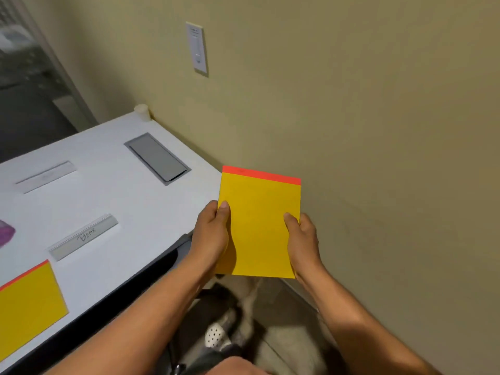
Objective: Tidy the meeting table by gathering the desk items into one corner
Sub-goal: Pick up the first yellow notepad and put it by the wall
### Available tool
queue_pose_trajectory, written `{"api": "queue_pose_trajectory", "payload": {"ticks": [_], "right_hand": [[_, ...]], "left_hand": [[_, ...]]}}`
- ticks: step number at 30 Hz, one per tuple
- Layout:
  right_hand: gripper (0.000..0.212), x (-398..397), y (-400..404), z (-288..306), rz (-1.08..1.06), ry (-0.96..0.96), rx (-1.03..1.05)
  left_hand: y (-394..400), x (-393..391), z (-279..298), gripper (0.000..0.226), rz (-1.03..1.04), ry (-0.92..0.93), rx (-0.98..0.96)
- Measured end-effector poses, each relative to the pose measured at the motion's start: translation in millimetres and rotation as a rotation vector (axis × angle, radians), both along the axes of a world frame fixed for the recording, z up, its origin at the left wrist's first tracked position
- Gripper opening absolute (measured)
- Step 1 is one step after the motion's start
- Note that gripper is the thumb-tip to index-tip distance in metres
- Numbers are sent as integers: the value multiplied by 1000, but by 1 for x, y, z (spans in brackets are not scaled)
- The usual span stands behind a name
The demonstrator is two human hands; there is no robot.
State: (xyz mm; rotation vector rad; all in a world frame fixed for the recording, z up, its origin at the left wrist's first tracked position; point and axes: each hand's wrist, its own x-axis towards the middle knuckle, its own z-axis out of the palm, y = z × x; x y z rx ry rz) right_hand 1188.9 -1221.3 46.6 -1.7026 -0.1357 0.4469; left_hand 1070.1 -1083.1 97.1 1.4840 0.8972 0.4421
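1. Both hands are on the yellow notepad, the one with the red strip along its top: the left hand grips its left edge with the thumb on the face, and the right hand grips its right edge the same way. The fingers behind the pad are hidden.
2. The pad is held off the white table, past its right end and close to the beige wall.
3. A second yellow notepad lies on the table at lower left, cut off by the frame edge.
4. A purple object at the left edge is mostly out of frame; hard to say what it is.
5. Two clear nameplates: the nearer one carries handwriting, the farther one is too blurred to read.
6. A grey hatch is set into the tabletop, a small white cup stands at the far corner, and there's a wall switch plate above.
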Motion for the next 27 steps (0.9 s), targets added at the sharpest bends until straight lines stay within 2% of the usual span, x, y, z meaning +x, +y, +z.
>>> {"api": "queue_pose_trajectory", "payload": {"ticks": [3, 8, 13, 17, 19, 22, 27], "right_hand": [[16, 22, 43, 2, 26, 4, 1], [24, 50, 107, 9, 135, -15, -32], [18, 78, 173, 9, 209, -50, -60], [16, 85, 215, -3, 313, 8, -110], [17, 90, 233, -13, 365, 14, -156], [27, 102, 261, -30, 396, -66, -235], [33, 132, 307, -71, 449, -121, -398]], "left_hand": [[38, 17, 4, 35, 62, -19, 11], [105, 38, 4, 35, 157, -28, -27], [174, 43, -3, 28, 163, 98, -2], [218, 36, -22, 21, 141, 197, 9], [233, 32, -35, 27, 190, 221, 9], [250, 31, -63, 41, 275, 269, -21], [273, 45, -119, 44, 332, 380, -72]]}}
